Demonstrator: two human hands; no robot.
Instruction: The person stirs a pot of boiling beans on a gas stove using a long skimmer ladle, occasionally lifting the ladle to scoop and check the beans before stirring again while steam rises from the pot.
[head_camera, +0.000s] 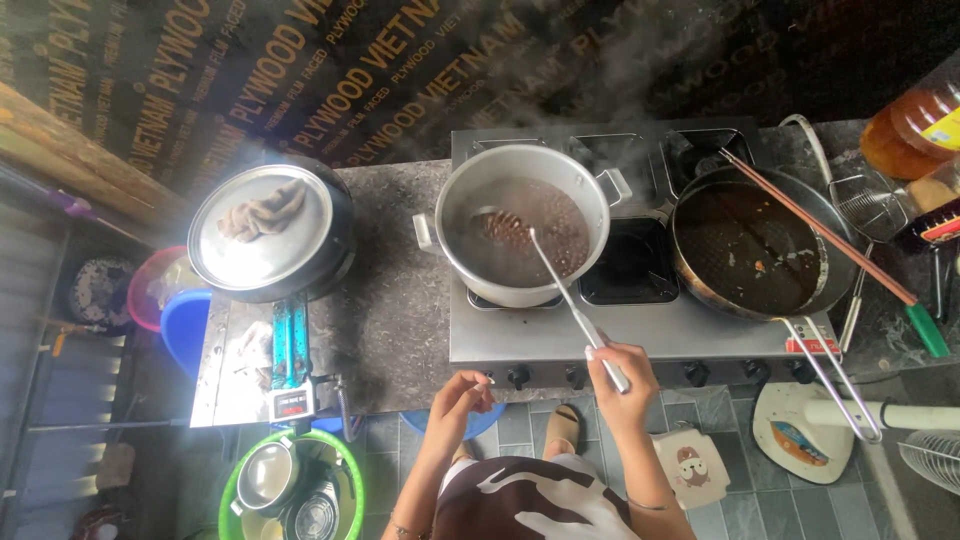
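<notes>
**A:** What's the surface and the room like, seen from the head camera?

**B:** A dark speckled stone counter (385, 300) runs against a wall of dark film-faced plywood boards (300, 70) printed with yellow lettering. A steel gas stove (560, 335) sits on the counter, with a row of knobs along its front edge. The floor (730, 500) below is grey-blue tile. Steam rises above the stove.

**A:** Count the cookware.

**B:** Two vessels on the stove: one aluminium pot (520, 235) holding dark liquid and beans, and one black wok (750, 250) with a little oil and crumbs. One more black pot with a steel lid (262, 225) stands to the left, a cloth lying on the lid. One pair of long chopsticks (830, 235) rests across the wok, and one wire skimmer (870, 205) lies just beside it.

**A:** And the hands?

**B:** Two. The right hand (615, 365) is closed around the handle of one metal ladle (555, 275), whose bowl is lifted in the pot with beans in it. The left hand (458, 392) has its fingers loosely curled, holding nothing, just at the stove's front edge near the knobs.

**A:** Anything on the floor?

**B:** One green basket (232, 500) with metal bowls in it, one blue basin (180, 325), one pink one (140, 290), and one white fan base (800, 435).
</notes>
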